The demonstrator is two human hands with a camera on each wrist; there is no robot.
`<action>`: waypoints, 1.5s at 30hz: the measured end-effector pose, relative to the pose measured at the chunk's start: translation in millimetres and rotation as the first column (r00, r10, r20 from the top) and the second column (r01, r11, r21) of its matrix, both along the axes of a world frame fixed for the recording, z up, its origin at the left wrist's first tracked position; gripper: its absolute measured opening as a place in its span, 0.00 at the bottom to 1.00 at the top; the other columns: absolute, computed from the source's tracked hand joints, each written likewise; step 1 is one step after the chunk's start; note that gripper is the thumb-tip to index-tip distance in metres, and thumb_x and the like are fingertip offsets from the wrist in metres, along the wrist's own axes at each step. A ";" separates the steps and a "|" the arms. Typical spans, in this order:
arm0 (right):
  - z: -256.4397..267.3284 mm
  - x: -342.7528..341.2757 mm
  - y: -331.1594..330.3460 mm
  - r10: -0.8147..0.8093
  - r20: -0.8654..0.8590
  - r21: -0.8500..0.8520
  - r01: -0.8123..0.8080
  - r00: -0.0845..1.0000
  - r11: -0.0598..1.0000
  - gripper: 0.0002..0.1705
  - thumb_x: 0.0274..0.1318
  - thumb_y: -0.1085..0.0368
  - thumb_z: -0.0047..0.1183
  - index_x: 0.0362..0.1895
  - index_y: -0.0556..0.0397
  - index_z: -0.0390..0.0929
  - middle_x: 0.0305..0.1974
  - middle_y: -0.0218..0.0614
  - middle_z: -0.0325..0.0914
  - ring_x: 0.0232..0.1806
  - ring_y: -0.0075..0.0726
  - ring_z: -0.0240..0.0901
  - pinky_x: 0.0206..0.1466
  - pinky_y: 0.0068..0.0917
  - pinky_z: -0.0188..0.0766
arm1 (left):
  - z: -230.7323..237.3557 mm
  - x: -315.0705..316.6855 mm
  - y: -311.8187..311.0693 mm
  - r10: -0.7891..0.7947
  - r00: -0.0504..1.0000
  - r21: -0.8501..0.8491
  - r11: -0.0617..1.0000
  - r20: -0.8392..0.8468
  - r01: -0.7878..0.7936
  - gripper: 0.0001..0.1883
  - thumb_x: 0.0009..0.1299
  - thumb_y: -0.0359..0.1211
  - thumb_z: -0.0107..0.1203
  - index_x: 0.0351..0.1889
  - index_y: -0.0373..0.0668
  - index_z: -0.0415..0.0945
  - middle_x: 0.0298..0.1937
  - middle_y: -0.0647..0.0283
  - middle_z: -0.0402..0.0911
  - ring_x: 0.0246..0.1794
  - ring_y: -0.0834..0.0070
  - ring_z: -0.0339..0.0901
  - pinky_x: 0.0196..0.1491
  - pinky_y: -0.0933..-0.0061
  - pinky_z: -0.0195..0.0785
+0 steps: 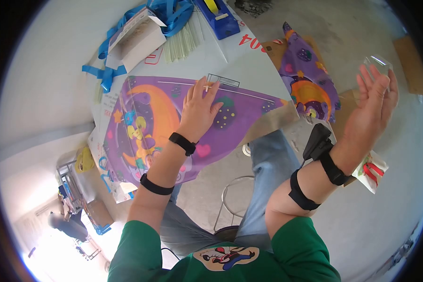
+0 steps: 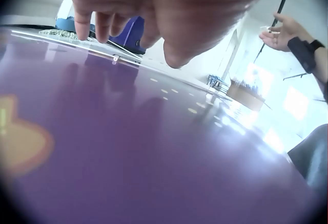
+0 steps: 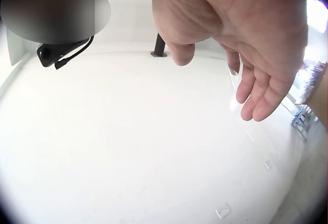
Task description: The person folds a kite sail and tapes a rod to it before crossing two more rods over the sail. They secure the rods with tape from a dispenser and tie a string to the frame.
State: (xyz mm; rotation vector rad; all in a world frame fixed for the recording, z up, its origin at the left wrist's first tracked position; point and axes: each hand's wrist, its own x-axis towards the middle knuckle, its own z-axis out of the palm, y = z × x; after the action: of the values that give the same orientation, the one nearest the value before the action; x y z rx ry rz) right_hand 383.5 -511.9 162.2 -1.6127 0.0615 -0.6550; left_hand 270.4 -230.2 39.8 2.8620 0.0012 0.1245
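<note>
A purple printed sheet (image 1: 221, 136), with an orange moon and cartoon figures, lies across the table. A thin white rod (image 1: 249, 97) runs along its far edge, with a small white piece (image 2: 116, 58) at the rod's middle. My left hand (image 1: 197, 110) rests on the sheet near this edge, fingers extended over the rod beside the white piece. Raised off to the right is my right hand (image 1: 373, 101), palm showing and fingers loosely extended. A clear, shiny piece of film (image 1: 378, 61) hangs at its fingertips; the thumb stands apart from the film in the right wrist view.
At the table's far side are a blue tape dispenser (image 1: 223, 23), a bundle of pale sticks (image 1: 181, 44), an opened white box (image 1: 148, 44) and blue ribbon (image 1: 174, 19). Another purple printed piece (image 1: 310, 70) lies on cardboard to the right. A stool (image 1: 223, 202) stands below.
</note>
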 end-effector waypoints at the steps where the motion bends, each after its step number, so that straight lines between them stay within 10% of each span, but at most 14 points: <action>1: 0.3 0.0 0.3 -0.006 -0.004 0.000 0.006 1.000 1.000 0.35 0.63 0.48 0.49 0.59 0.66 0.60 0.47 0.49 0.74 0.49 0.43 0.75 0.56 0.33 0.70 | 1.0 -3.7 0.3 0.003 1.000 0.006 1.000 0.001 -0.003 0.28 0.63 0.36 0.59 0.62 0.50 0.66 0.62 0.55 0.62 0.61 0.52 0.62 0.59 0.53 0.61; 12: 0.2 0.7 -0.4 0.016 0.003 0.005 -0.016 1.000 1.000 0.34 0.63 0.49 0.49 0.59 0.67 0.61 0.48 0.51 0.72 0.49 0.46 0.75 0.56 0.35 0.70 | -31.5 -28.1 68.1 0.345 0.939 0.086 0.935 0.019 -0.345 0.27 0.69 0.41 0.50 0.60 0.32 0.62 0.64 0.46 0.63 0.64 0.50 0.59 0.65 0.56 0.54; 45: -0.5 0.9 2.1 0.046 0.015 -0.006 -0.046 0.999 0.999 0.34 0.64 0.50 0.48 0.59 0.68 0.59 0.48 0.53 0.72 0.48 0.46 0.76 0.55 0.34 0.71 | -33.4 -25.1 94.9 0.346 0.937 0.153 0.925 0.044 -0.349 0.24 0.70 0.42 0.49 0.58 0.37 0.65 0.65 0.54 0.64 0.63 0.55 0.61 0.64 0.52 0.52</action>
State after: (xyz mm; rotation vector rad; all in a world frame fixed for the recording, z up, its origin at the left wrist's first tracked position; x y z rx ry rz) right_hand 384.3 -509.8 161.7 -1.6099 0.0114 -0.6316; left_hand 245.3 -135.3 6.4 2.9891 0.5215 0.2279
